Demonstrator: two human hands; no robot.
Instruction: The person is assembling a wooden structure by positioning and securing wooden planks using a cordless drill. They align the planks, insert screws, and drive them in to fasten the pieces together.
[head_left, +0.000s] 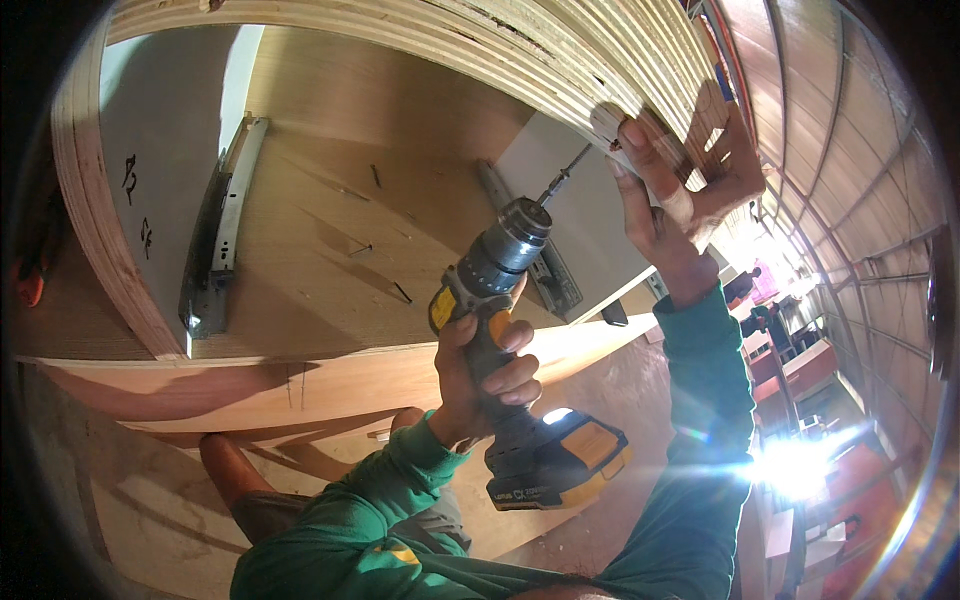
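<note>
"Where was the drill, and which hand had it?"

"The drill (497,250) was in the middle of the scene, in my left hand (462,385). My fingers were wrapped around the handle, and one finger lay beside the orange trigger (498,325), I suppose so that it could be pressed easily. The heavy battery (560,462) hung at the near end, below my fist."

"Why was it tilted so?"

"The bit (567,172) pointed to the far right, toward the layered wooden edge (560,70). I believe this angle served to line it up with the place by my other fingers. Whether its tip touched the wood, I could not tell."

"And the right hand?"

"My right hand (676,232) was raised at that edge, with thumb and fingers bent and a little apart, perhaps for steadying something. I could not tell if a small thing was between the fingertips."

"What was in the wooden box?"

"A metal rail (240,195) was along the left white panel (165,180), and another rail (555,280) was by the right one, probably placed as a pair. Loose screws (402,292) were on the board (300,285) between them, well apart from my hands."
</note>
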